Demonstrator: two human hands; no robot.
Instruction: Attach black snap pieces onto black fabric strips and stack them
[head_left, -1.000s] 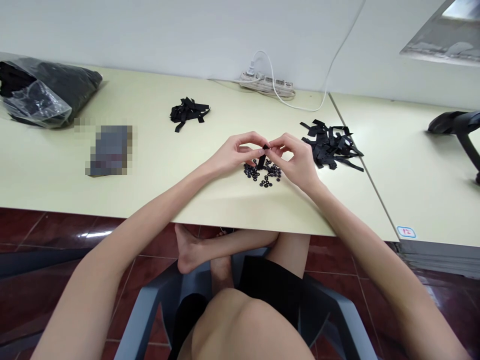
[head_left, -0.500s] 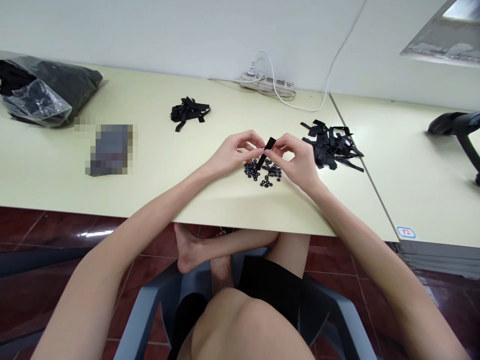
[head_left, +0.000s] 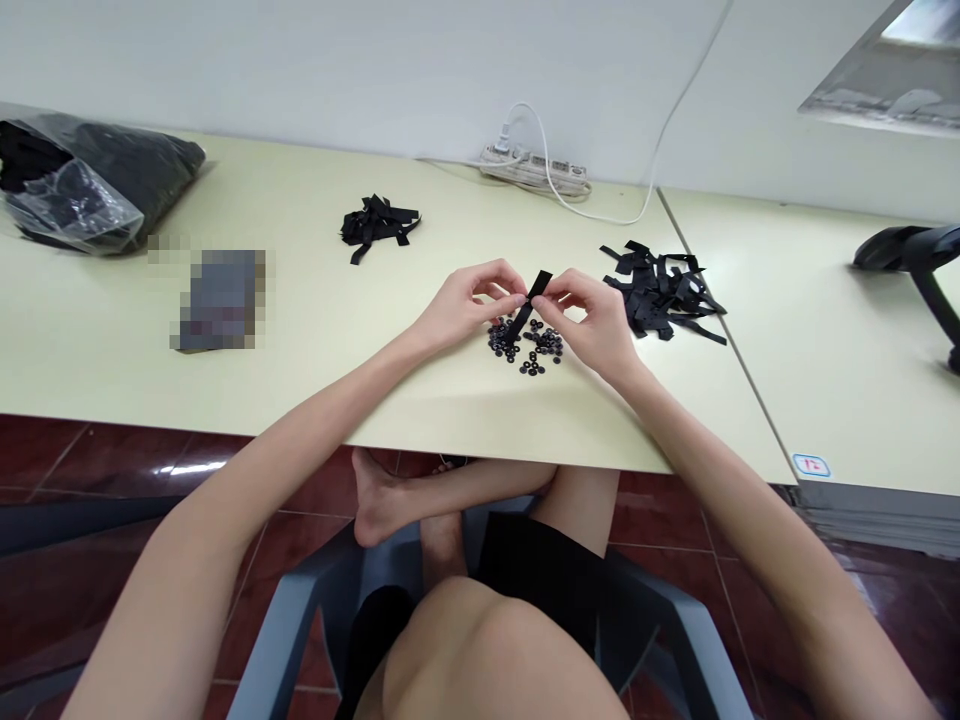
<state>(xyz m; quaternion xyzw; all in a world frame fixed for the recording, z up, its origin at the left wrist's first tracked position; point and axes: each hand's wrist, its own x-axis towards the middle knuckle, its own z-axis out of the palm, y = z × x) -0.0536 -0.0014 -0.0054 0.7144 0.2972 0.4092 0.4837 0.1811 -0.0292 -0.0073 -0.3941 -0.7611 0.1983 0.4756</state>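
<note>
A short black fabric strip (head_left: 520, 322) is pinched between the fingertips of both hands, tilted, with its lower end above the small parts. My left hand (head_left: 484, 297) grips it from the left with thumb and forefinger. From the right, my right hand (head_left: 589, 310) closes on its middle in the same way. Whether a small part sits between the fingertips is hidden. Just below lie several small round black rings or washers (head_left: 534, 368) in loose clusters on the table. A heap of black strips (head_left: 660, 290) lies right of my right hand.
A smaller pile of black strips (head_left: 377, 222) lies at the back left. Farther left are a pixelated dark object (head_left: 223, 298) and a plastic bag with black material (head_left: 97, 180). A power strip (head_left: 536, 170) with a white cable (head_left: 600, 215) is by the wall. A black stand (head_left: 919, 250) is at right.
The strip has shifted and tilted slightly between my fingertips, its lower end moving a little left. Both hands stay in nearly the same place.
</note>
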